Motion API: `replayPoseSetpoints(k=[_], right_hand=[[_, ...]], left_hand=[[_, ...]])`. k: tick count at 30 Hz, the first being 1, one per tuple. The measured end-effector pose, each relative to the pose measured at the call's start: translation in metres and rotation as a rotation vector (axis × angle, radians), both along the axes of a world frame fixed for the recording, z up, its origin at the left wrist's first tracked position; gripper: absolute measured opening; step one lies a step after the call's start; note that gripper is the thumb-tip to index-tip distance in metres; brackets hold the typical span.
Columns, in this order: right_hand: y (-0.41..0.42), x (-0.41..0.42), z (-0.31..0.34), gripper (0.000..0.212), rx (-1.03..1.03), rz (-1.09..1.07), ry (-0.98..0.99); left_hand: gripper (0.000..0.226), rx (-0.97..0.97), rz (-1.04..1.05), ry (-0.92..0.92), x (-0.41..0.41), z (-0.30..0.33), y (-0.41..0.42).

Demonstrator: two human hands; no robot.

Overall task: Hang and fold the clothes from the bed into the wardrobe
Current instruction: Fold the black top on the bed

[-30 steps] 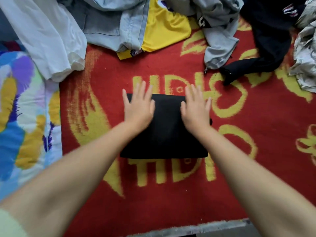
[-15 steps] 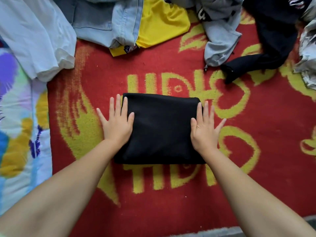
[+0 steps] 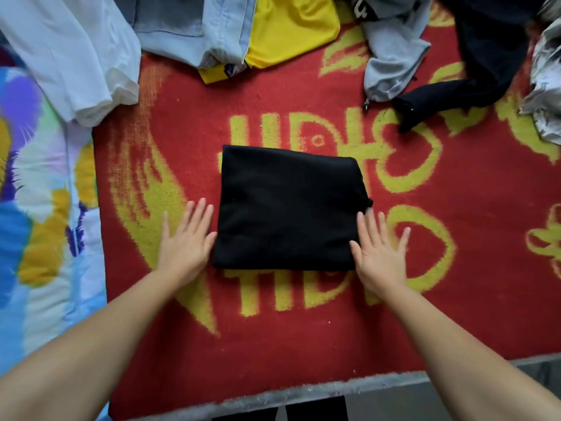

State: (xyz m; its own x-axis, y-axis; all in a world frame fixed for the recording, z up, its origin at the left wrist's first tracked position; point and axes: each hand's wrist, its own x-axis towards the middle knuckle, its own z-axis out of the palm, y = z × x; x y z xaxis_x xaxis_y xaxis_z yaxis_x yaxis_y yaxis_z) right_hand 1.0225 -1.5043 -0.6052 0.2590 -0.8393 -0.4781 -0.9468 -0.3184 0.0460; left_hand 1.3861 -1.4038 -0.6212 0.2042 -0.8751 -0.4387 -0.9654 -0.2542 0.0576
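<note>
A black garment (image 3: 288, 208), folded into a neat rectangle, lies flat in the middle of the red and yellow blanket (image 3: 334, 314) on the bed. My left hand (image 3: 186, 241) lies flat with straight fingers on the blanket at the garment's near left corner, its thumb touching the cloth edge. My right hand (image 3: 378, 249) lies flat with spread fingers at the near right corner, touching the edge. Neither hand holds anything.
Unfolded clothes lie along the far side: a white shirt (image 3: 73, 53), light denim (image 3: 194, 28), a yellow top (image 3: 288, 28), a grey hoodie (image 3: 394, 53), a black garment (image 3: 473, 74) and pale crumpled cloth (image 3: 546, 95). A colourful quilt (image 3: 39, 208) covers the left. The bed's near edge (image 3: 303, 393) runs below.
Both hands slid off the top of the folded garment, outward and toward me, and now flank its near corners. The view has tilted down, showing the bed's near edge.
</note>
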Motion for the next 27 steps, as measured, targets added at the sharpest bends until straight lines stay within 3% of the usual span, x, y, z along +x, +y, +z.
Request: replayPoseSetpoints(k=[2, 5, 8, 11, 14, 18, 22, 27], right_hand=[[0.006, -0.011, 0.015, 0.061, -0.042, 0.027, -0.038], [0.021, 0.022, 0.038, 0.091, -0.086, 0.308, -0.161], [0.032, 0.065, 0.033, 0.112, -0.067, 0.394, -0.136], [0.021, 0.076, 0.013, 0.111, -0.106, 0.297, -0.079], [0.013, 0.078, 0.006, 0.104, -0.071, 0.291, -0.068], [-0.011, 0.09, 0.027, 0.084, 0.094, 0.303, -0.082], [-0.041, 0.098, 0.085, 0.079, 0.177, 0.308, -0.087], [-0.067, 0.107, 0.166, 0.079, 0.121, 0.349, -0.102]], left_hand=[[0.068, -0.1, -0.038, -0.004, 0.018, 0.014, 0.01], [0.074, -0.25, -0.238, -0.001, -0.015, 0.04, 0.007], [0.097, -0.194, -0.398, 0.046, -0.079, 0.048, 0.003], [0.107, -0.157, -0.352, -0.016, -0.105, 0.037, -0.009], [0.099, -0.168, -0.329, -0.029, -0.1, 0.025, -0.026], [0.088, -0.012, -0.362, -0.021, -0.09, 0.032, -0.041], [0.087, 0.026, -0.278, 0.092, -0.086, 0.084, -0.061], [0.086, -0.014, -0.239, 0.052, -0.081, 0.168, -0.088]])
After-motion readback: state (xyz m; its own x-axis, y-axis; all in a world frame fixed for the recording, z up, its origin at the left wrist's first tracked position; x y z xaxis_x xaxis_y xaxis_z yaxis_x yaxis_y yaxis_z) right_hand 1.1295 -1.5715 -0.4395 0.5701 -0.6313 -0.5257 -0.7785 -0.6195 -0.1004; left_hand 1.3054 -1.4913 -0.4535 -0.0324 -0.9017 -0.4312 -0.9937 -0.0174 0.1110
